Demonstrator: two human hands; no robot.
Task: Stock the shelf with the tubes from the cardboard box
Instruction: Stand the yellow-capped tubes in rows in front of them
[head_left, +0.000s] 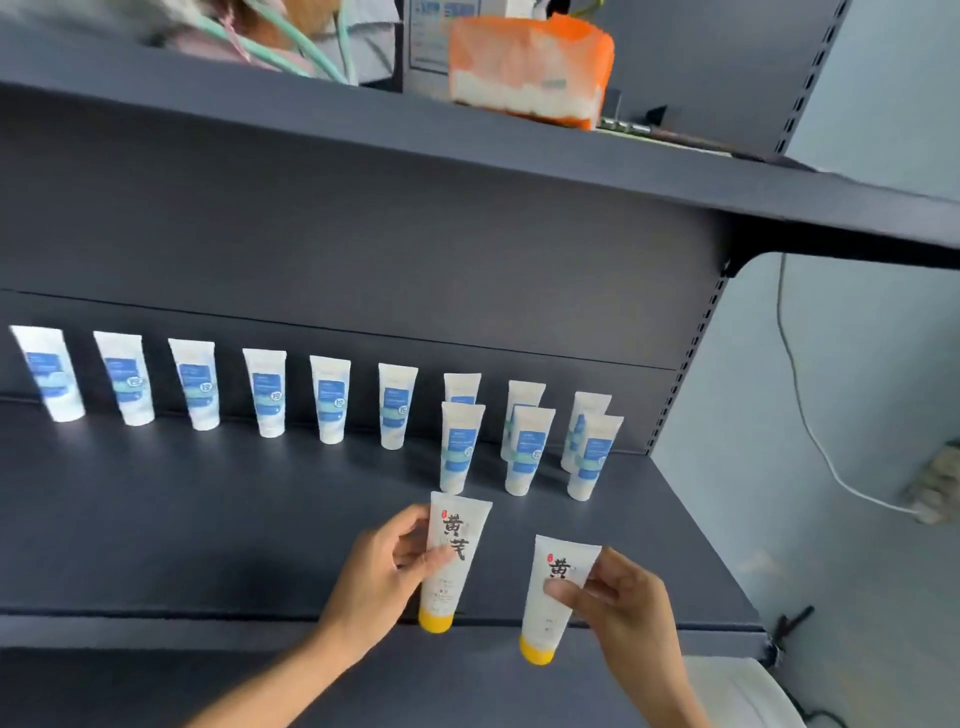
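Note:
My left hand (376, 574) grips a white tube with a yellow cap and black characters (452, 561), cap down, above the front of the dark grey shelf (182, 519). My right hand (621, 597) pinches a second tube of the same kind (553, 597), held lower, with its cap in front of the shelf's front edge. Behind them several white tubes with blue labels (462, 447) stand upright, in a row along the back and a shorter second row at the right. The cardboard box is out of sight.
An upper shelf (467, 150) overhangs the tubes and carries an orange and white pack (530, 67). A slotted upright (680, 364) closes the shelf's right end. A white cable (810, 415) hangs on the wall at right. The shelf's left front part is bare.

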